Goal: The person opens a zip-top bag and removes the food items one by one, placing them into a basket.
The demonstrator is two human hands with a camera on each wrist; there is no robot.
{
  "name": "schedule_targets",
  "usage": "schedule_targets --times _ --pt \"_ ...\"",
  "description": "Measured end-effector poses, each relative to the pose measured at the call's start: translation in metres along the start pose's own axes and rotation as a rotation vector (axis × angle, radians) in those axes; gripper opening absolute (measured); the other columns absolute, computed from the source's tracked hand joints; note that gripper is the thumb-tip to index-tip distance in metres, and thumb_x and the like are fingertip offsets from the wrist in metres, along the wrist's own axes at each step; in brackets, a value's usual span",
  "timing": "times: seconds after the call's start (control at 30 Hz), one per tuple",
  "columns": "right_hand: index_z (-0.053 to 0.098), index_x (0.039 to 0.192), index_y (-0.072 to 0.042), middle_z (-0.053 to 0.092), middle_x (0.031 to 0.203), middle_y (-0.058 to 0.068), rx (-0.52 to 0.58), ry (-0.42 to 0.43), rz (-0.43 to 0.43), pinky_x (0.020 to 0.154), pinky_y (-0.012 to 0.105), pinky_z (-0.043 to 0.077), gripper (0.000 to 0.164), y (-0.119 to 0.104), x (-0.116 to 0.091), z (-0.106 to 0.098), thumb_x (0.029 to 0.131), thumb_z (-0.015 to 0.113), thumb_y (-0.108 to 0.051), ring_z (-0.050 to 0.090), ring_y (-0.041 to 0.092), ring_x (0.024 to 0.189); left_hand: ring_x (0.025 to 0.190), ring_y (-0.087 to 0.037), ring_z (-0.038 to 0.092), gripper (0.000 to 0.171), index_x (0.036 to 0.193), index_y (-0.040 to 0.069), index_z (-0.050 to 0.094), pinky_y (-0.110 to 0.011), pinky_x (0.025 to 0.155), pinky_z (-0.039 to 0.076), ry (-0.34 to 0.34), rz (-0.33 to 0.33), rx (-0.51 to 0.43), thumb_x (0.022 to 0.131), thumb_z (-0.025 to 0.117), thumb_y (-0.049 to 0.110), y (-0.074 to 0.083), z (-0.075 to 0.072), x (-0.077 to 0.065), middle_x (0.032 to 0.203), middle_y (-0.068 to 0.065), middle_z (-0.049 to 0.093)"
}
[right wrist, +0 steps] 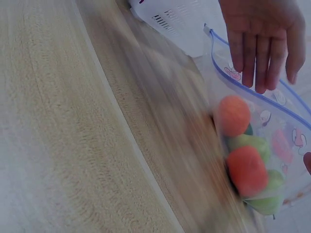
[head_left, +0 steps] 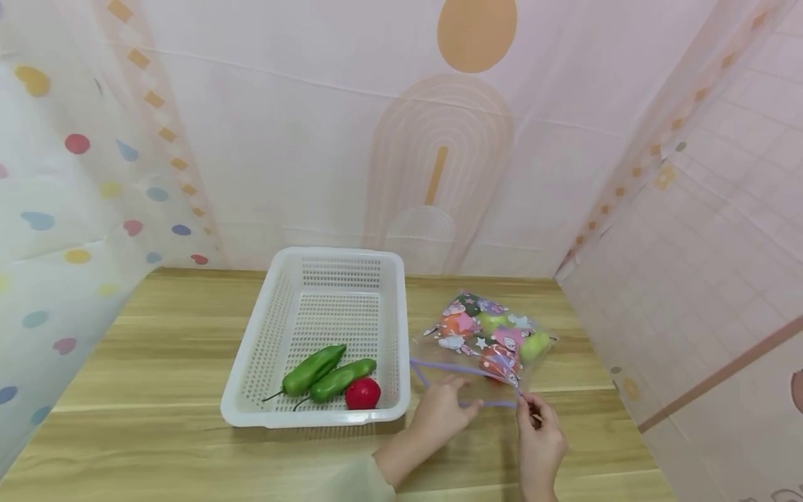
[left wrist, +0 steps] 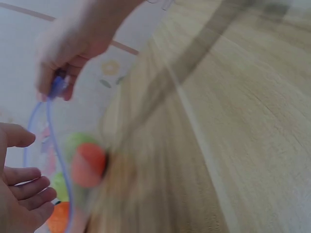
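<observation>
A clear printed zip bag (head_left: 483,345) with a purple zip lies on the table to the right of the basket, its mouth parted toward me. Inside it are an orange fruit (right wrist: 233,115), a red round fruit (right wrist: 247,170) and green pear-like fruit (head_left: 534,346). My right hand (head_left: 541,439) pinches the right end of the zip edge between thumb and fingers, as the left wrist view also shows. At the mouth of the bag is my left hand (head_left: 442,410), its fingers extended and holding nothing; in the right wrist view those fingers (right wrist: 262,63) overlap the zip strip.
Left of the bag stands a white perforated basket (head_left: 251,341). Two green peppers (head_left: 314,369) and a red round fruit or vegetable (head_left: 362,394) lie at its near end. The wooden table (head_left: 138,390) meets patterned curtains (head_left: 301,139) at the back and sides.
</observation>
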State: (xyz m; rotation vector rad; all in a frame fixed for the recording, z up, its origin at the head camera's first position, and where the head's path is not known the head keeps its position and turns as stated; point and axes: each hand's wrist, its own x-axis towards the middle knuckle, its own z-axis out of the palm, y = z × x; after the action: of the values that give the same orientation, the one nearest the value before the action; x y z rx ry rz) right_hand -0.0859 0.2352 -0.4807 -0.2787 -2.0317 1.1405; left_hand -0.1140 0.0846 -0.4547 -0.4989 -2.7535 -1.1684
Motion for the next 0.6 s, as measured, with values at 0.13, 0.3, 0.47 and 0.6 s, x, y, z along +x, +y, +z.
schedule_targets --times 0.13,0.3,0.47,0.6 --pt "0.066 0.083 0.008 0.064 0.08 0.015 -0.004 -0.014 -0.01 0.059 0.003 0.041 0.005 0.0 0.0 0.0 0.078 0.067 0.009 0.048 -0.011 0.072 0.099 -0.026 0.062 0.039 0.109 0.003 0.066 -0.037 0.085 0.051 0.059 -0.011 0.006 0.078 0.072 0.027 -0.003 0.012 0.005 0.108 -0.01 0.066" --pt "0.066 0.084 0.008 0.065 0.081 0.015 -0.003 -0.015 -0.002 0.06 0.003 0.042 0.006 -0.001 -0.001 0.0 0.078 0.067 0.009 0.048 -0.011 0.072 0.096 -0.028 0.063 0.036 0.106 0.002 0.066 -0.038 0.082 0.052 0.097 -0.061 -0.024 0.078 0.073 0.023 -0.007 0.026 0.011 0.103 -0.012 0.066" --pt "0.067 0.084 0.008 0.065 0.081 0.014 0.003 -0.019 0.0 0.06 0.003 0.042 0.007 -0.001 -0.001 0.0 0.077 0.068 0.009 0.048 -0.011 0.072 0.092 -0.031 0.063 0.038 0.103 -0.003 0.065 -0.04 0.079 0.052 0.116 -0.131 -0.066 0.078 0.073 0.024 -0.008 0.035 0.018 0.099 -0.016 0.066" --pt "0.066 0.084 0.008 0.065 0.08 0.014 0.001 -0.019 -0.016 0.06 0.003 0.042 0.007 0.0 -0.002 0.0 0.077 0.068 0.009 0.048 -0.01 0.072 0.091 -0.035 0.063 0.048 0.106 -0.009 0.062 -0.043 0.078 0.052 0.123 -0.188 -0.105 0.077 0.074 0.029 -0.008 0.039 0.026 0.101 -0.022 0.065"
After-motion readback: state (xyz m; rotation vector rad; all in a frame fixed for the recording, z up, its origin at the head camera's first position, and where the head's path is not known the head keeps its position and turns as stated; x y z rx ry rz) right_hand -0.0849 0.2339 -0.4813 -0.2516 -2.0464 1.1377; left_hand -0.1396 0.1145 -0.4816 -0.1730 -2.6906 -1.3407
